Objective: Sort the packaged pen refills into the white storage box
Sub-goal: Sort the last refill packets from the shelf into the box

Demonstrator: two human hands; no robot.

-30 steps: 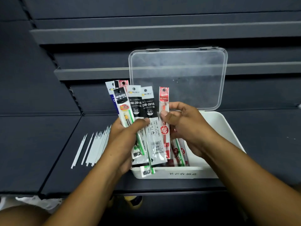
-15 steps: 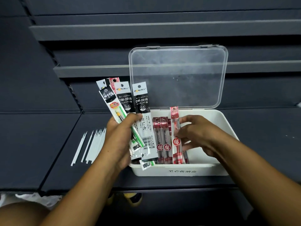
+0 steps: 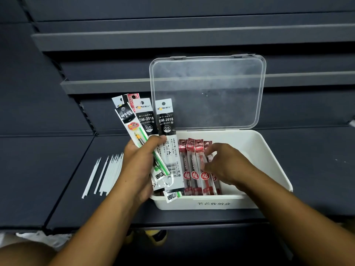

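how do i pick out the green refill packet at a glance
Start at the white storage box, clear lid up. The left hand at its left edge holds a fan of packets; the green refill packet is the tilted front one, with an orange sticker.

Left hand, right hand: curled grips.

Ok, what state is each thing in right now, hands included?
white storage box, open, partly filled.
clear lid, raised, standing upright behind the box.
red packs, lying side by side in the box.
fanned packs, gripped, above the box's left end.
left hand, grips the fanned packs.
right hand, fingers curled on the red packs; pinch unclear.
loose white refills, lying on the shelf left of the box.
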